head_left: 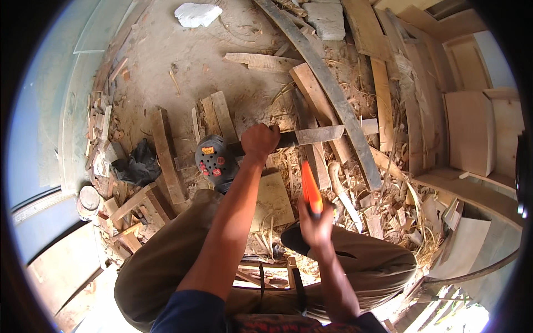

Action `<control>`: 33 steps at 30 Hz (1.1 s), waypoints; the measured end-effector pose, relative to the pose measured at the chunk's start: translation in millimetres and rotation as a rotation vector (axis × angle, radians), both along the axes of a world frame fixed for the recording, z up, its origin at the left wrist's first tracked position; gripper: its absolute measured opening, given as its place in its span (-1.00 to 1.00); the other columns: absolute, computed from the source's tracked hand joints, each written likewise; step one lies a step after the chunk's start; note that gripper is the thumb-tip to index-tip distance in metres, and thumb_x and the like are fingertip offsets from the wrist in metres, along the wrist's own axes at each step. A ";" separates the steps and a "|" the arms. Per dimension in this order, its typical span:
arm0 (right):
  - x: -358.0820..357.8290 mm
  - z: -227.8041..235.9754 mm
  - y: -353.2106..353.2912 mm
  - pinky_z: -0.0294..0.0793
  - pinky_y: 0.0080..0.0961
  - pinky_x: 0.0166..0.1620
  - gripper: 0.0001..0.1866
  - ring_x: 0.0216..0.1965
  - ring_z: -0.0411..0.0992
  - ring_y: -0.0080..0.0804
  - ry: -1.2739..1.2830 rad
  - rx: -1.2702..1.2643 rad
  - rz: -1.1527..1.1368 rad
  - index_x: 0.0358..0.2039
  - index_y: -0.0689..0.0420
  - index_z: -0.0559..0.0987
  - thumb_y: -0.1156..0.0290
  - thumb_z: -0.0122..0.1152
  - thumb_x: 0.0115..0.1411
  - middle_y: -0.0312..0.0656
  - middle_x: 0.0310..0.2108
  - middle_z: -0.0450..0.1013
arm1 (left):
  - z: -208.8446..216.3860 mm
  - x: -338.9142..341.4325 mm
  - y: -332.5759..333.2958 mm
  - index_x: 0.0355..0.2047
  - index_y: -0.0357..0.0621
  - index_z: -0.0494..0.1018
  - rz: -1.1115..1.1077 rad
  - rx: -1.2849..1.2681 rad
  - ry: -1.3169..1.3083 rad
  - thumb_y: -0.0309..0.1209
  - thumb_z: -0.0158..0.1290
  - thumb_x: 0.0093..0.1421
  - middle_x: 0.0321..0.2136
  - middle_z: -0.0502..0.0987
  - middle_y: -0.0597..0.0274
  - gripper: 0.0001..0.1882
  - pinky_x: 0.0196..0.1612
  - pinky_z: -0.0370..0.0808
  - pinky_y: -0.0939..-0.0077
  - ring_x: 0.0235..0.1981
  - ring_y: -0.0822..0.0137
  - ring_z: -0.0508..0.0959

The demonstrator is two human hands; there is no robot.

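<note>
My left hand (260,141) is closed in a fist over a narrow wooden strip (320,135) that extends to the right across other boards. Beside that hand, my foot in a dark clog (215,160) with red and orange charms rests by the strip's left end. My right hand (316,222) is wrapped round an orange-handled tool (310,186) with a dark lower part. The tool points away from me, toward the underside of the strip, and is blurred. Its working end is too thin to make out. A square board (273,201) lies between my legs.
A long, dark curved plank (333,83) arcs past on the right. Wood shavings and offcuts (355,205) cover the ground there. Boards (166,155) and a black plastic bag (139,164) lie to the left. Wooden cabinet frames (469,133) stand at the far right; a white lump (197,15) lies at the back.
</note>
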State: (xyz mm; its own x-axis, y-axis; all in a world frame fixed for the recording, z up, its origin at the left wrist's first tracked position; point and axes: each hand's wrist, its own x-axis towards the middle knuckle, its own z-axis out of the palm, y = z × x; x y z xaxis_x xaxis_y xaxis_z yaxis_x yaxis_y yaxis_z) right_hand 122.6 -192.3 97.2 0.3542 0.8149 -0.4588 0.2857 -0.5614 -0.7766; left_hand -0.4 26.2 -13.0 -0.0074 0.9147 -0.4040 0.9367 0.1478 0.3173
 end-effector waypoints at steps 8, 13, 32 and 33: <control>-4.0 12.1 11.0 0.30 -0.53 -0.52 -0.82 -0.59 0.28 -0.65 -0.031 -0.001 -0.106 -0.47 0.29 0.52 0.46 0.27 0.20 -0.32 -0.67 0.36 | 6.0 -2.3 2.9 -0.46 -0.27 0.65 -0.005 -0.012 0.041 0.03 -0.05 0.21 -0.44 0.64 -0.17 -0.44 -0.19 0.59 0.05 -0.34 -0.11 0.67; -3.8 11.6 -37.0 0.40 -0.49 -0.46 -0.89 -0.52 0.40 -0.60 0.002 0.099 0.009 -0.37 0.25 0.56 0.51 0.29 0.08 -0.25 -0.56 0.47 | 3.4 -4.7 6.4 -0.45 -0.27 0.65 -0.007 -0.001 0.029 0.05 -0.06 0.22 -0.44 0.63 -0.18 -0.42 -0.20 0.59 0.04 -0.36 -0.12 0.66; -12.8 -21.1 10.2 0.34 -0.48 -0.46 -0.89 -0.58 0.29 -0.62 0.038 0.031 -0.299 -0.48 0.25 0.55 0.52 0.26 0.16 -0.32 -0.65 0.42 | -2.2 6.2 -4.3 -0.48 -0.22 0.66 0.023 -0.017 0.030 0.10 -0.03 0.22 -0.44 0.64 -0.17 -0.41 -0.18 0.59 0.07 -0.32 -0.11 0.67; 1.2 -40.3 29.8 0.29 -0.47 -0.50 -0.88 -0.56 0.25 -0.64 0.285 0.125 -0.153 -0.48 0.26 0.54 0.53 0.24 0.19 -0.32 -0.63 0.43 | 2.3 9.2 -1.9 -0.50 -0.22 0.66 0.017 0.041 0.036 0.10 -0.04 0.22 -0.46 0.62 -0.21 -0.40 -0.18 0.58 0.06 -0.33 -0.12 0.67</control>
